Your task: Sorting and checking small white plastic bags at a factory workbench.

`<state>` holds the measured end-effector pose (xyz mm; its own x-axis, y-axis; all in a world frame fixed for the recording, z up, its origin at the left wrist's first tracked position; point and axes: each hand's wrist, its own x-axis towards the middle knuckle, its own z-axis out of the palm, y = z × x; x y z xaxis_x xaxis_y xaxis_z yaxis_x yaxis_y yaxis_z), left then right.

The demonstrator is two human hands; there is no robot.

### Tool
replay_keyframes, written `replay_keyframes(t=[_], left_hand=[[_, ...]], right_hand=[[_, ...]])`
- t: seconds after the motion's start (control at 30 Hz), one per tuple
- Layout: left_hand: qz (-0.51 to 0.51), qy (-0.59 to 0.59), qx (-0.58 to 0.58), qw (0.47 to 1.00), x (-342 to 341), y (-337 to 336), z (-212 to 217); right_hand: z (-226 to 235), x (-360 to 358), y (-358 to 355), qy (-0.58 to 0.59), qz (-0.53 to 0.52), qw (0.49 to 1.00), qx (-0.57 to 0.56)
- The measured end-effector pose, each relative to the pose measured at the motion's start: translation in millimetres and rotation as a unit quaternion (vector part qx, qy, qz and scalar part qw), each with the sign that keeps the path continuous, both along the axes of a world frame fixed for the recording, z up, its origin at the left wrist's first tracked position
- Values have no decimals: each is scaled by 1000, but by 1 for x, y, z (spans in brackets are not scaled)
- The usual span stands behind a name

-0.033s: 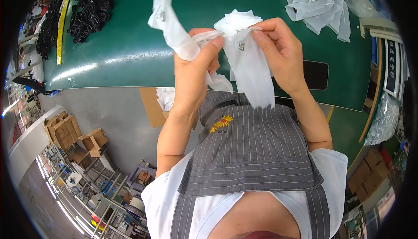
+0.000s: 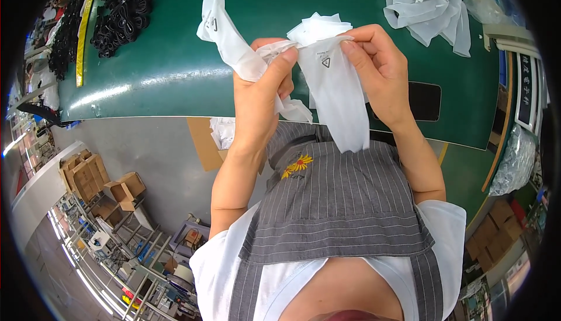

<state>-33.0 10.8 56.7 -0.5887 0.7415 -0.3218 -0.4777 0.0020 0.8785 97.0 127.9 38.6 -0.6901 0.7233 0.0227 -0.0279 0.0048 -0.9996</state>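
Note:
My left hand (image 2: 266, 84) is closed around a bunched translucent white plastic bag (image 2: 225, 37), whose long end sticks up and to the left. A crumpled tail of white film hangs below that fist. Between thumb and fingers, my right hand (image 2: 377, 70) pinches the top edge of a second plastic bag (image 2: 336, 96), which hangs flat over the table's front edge toward my apron. The left thumb and fingers meet this bag's other top corner. Just beyond the hands lies a small stack of white paper slips (image 2: 318, 28), partly hidden by the hanging bag.
A black phone (image 2: 423, 101) lies on the green table (image 2: 175, 96) beside my right wrist. More white bags (image 2: 426, 8) are heaped at the far right. Bundled black cables (image 2: 125, 11) lie far left, near a yellow strip (image 2: 87, 29). An open carton (image 2: 203, 144) stands below the table edge.
The hanging bag has swung slightly downward and straightened. The raised end of the left bag has dipped a little. Both hands stay almost in place.

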Motion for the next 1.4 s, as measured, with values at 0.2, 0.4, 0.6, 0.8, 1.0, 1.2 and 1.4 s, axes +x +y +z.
replay_keyframes(t=[0.2, 0.4, 0.6, 0.8, 1.0, 1.2, 1.4], left_hand=[[63, -54, 47, 995, 10, 3, -6], [64, -56, 44, 995, 7, 1, -3], [-35, 99, -99, 990, 3, 0, -4], [-4, 53, -55, 997, -6, 6, -4], [-55, 54, -74, 994, -12, 15, -31], [-12, -19, -39, 999, -13, 6, -33], [-68, -34, 8, 997, 8, -4, -9]], right_hand=[[-5, 1, 0, 15, -31, 999, -9], [0, 2, -3, -3, -2, 999, -35], [2, 0, 1, -10, 12, 998, -53], [-16, 25, -14, -120, 157, 976, -86], [-11, 60, -36, -204, 180, 945, -179], [3, 65, -32, -254, 140, 924, -249], [27, 63, -17, -219, 0, 967, 129]])
